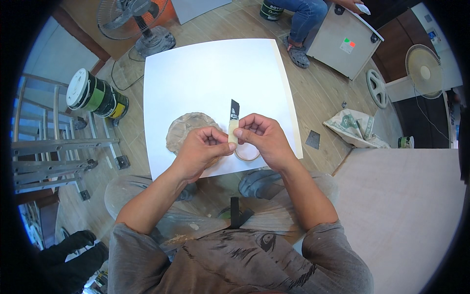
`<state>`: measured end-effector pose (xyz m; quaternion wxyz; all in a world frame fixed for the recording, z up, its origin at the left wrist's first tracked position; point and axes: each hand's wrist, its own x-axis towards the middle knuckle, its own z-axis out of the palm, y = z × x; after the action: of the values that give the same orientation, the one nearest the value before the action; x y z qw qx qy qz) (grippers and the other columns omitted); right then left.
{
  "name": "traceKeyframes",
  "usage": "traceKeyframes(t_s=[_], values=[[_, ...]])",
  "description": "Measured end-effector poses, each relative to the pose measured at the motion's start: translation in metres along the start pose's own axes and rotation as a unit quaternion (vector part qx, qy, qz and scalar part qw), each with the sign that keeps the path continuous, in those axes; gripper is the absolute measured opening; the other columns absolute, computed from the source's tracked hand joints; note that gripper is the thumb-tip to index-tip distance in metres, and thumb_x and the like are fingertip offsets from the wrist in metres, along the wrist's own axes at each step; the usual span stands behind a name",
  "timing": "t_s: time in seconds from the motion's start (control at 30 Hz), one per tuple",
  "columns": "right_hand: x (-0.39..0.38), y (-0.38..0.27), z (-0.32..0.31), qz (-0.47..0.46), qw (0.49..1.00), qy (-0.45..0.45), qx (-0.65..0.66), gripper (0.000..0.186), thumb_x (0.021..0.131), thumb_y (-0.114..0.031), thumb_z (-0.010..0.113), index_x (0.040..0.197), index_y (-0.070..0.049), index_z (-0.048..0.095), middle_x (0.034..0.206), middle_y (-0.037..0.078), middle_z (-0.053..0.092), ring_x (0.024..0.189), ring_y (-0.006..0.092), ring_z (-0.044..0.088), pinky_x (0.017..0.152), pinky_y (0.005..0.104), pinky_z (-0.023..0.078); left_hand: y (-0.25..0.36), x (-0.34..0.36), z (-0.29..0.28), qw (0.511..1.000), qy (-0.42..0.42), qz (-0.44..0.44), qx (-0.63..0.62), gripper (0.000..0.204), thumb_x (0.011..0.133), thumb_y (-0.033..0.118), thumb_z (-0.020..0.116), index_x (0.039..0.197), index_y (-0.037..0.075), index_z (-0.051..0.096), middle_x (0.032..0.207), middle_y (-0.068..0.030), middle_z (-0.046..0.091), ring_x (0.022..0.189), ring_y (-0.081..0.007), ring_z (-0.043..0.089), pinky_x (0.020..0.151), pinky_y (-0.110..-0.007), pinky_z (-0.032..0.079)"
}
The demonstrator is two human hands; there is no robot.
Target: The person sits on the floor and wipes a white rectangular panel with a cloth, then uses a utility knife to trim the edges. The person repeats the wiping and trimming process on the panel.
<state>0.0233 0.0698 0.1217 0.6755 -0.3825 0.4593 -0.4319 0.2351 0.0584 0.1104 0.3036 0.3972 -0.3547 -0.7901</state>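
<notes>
In front of me, over a large white panel [215,73], both hands pinch a dark blade [235,109] whose lower part is wrapped in pale tape. My left hand [203,149] is closed on the lower end of the wrap. With thumb and fingers together, my right hand [262,137] grips the wrap from the right, a little higher up. A tape roll [248,159] shows its round rim just under the right hand, partly hidden. Beside my left hand lies a crumpled beige cloth thing [183,125], round in outline; the left hand covers part of it.
Left stand a lidded paint bucket [95,95] and a metal ladder [68,144]. A fan [154,41] is beyond the panel. Far right, a seated person [306,22] holds a grey cabinet panel [342,44]. A sack [357,127] lies near a pale board [401,206].
</notes>
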Motion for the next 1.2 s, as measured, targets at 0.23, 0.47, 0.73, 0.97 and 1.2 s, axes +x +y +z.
traceKeyframes(t_s=[0.23,0.47,0.73,0.97,1.2], values=[[0.0,0.0,0.001,0.006,1.0,0.0,0.001,0.017,0.092,-0.011,0.077,0.102,-0.003,0.067,0.09,0.003,0.069,0.082,0.0099,0.064,0.077,0.0249,0.052,0.003,-0.001,0.002,0.999,0.007,-0.022,-0.032,0.011,0.094,0.009,0.075,0.094,0.004,0.065,0.094,-0.0045,0.067,0.086,-0.0105,0.067,0.081,-0.027,0.06],[0.001,0.001,0.001,0.009,1.0,0.0,-0.003,0.018,0.093,-0.013,0.077,0.104,-0.003,0.067,0.09,0.002,0.069,0.08,0.0098,0.063,0.076,0.0249,0.052,0.001,0.0,0.002,0.999,0.005,-0.019,-0.044,0.011,0.095,0.01,0.074,0.094,0.005,0.065,0.096,-0.0034,0.066,0.088,-0.0091,0.066,0.082,-0.027,0.06],[0.007,0.014,-0.007,0.016,0.999,0.019,-0.032,0.013,0.1,-0.014,0.067,0.102,-0.002,0.066,0.09,0.003,0.069,0.078,0.0088,0.062,0.072,0.0247,0.051,0.016,0.007,0.0,0.955,0.001,-0.03,0.296,0.025,0.088,0.01,0.079,0.107,-0.002,0.067,0.093,-0.0056,0.068,0.085,-0.0148,0.069,0.079,-0.028,0.057],[0.014,0.02,-0.011,0.046,0.998,0.029,-0.044,0.01,0.104,-0.015,0.056,0.105,-0.006,0.06,0.086,0.003,0.069,0.072,0.0099,0.061,0.067,0.0274,0.049,0.002,0.025,-0.083,0.681,0.229,0.179,0.672,0.038,0.078,0.015,0.081,0.109,-0.004,0.069,0.089,-0.0161,0.071,0.082,-0.0352,0.069,0.081,-0.039,0.056],[0.026,0.055,0.013,-0.012,0.963,-0.002,-0.271,0.025,0.097,-0.021,0.059,0.099,0.002,0.066,0.076,0.015,0.068,0.071,0.027,0.064,0.07,0.0408,0.05,0.015,0.041,-0.1,0.858,0.169,-0.024,0.484,0.035,0.087,0.021,0.077,0.112,-0.002,0.068,0.093,-0.0103,0.071,0.081,-0.0254,0.066,0.082,-0.036,0.053]])
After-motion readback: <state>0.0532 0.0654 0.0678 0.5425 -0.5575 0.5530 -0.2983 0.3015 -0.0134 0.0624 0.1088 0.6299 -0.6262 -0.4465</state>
